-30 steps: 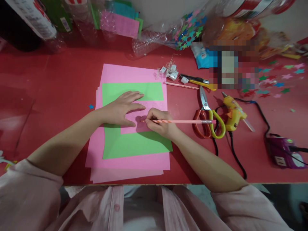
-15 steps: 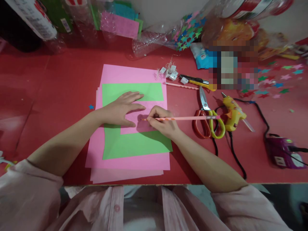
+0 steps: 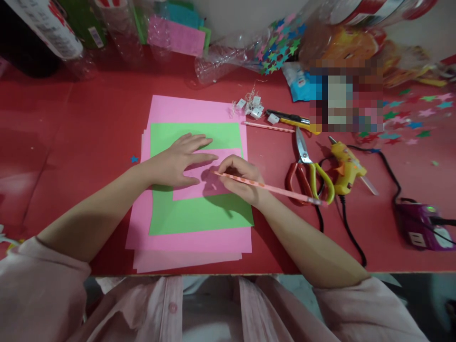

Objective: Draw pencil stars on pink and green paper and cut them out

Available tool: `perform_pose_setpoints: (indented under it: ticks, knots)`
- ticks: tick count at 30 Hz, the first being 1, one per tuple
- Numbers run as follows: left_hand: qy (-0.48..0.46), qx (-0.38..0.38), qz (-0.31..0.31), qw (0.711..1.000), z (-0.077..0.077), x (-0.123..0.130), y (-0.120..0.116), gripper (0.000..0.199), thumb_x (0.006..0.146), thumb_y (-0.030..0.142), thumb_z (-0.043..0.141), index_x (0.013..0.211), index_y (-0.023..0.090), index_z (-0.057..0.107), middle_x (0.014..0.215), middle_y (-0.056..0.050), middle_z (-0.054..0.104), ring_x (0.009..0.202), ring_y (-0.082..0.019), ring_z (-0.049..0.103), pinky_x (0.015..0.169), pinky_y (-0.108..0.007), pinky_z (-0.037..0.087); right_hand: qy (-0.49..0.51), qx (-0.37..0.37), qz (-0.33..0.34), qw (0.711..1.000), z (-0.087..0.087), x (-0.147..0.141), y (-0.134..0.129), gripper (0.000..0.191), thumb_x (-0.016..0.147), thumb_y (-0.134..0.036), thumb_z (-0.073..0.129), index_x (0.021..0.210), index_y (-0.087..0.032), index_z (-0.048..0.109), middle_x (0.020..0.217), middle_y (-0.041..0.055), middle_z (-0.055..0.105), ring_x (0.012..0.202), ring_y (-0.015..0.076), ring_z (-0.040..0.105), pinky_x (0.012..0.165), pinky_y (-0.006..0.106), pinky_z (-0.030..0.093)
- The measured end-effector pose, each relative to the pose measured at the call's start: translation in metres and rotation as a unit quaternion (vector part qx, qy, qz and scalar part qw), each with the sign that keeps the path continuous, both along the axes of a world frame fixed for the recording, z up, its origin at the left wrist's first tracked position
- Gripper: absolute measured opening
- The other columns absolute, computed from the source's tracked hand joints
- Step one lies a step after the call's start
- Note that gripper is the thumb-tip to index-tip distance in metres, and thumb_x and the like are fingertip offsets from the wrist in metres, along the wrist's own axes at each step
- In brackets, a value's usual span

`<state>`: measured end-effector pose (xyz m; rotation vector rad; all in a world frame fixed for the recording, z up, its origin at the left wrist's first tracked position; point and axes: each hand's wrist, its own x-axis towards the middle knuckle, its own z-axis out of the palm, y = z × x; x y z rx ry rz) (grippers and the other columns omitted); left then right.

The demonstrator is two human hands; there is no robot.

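A small pink sheet (image 3: 192,191) lies on a green sheet (image 3: 203,216), which rests on larger pink sheets (image 3: 188,107). My left hand (image 3: 178,161) lies with fingers spread across the left part of the green and small pink sheets. Pinched in my right hand (image 3: 244,178) is a pink pencil (image 3: 278,190); its tip is at the small pink sheet and its eraser end points right. Whether the tip touches the paper cannot be told. Faint marks show on the small sheet.
To the right lie scissors (image 3: 302,166), a yellow glue gun (image 3: 347,166), a second pencil (image 3: 269,127), cutters (image 3: 292,118) and a purple box (image 3: 422,225). Plastic bottles (image 3: 228,57) and star cutouts (image 3: 281,50) line the back.
The pencil in my right hand has tilted, its eraser end swinging toward me. The small pink sheet and the green sheet have shifted slightly left. My left hand is still spread.
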<state>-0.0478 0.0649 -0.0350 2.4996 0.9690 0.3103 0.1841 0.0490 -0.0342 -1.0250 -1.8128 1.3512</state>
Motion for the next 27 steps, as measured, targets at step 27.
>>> perform_pose_setpoints:
  ticks: [27]
  knots:
    - [0.030,-0.003,-0.005,1.000,-0.0009,0.0030,0.0034,0.050,0.083,0.044,0.063,0.128,0.022,0.060,0.156,-0.010,0.039,0.147,-0.032,0.027,0.120,-0.057,0.011,-0.080,0.024,-0.006,0.996,-0.0045,-0.0013,0.0062,0.010,0.075,-0.020,0.057,0.067,-0.020,0.050,0.061,-0.0044,0.051,0.055,0.0093,0.042,0.054,0.024,0.031]
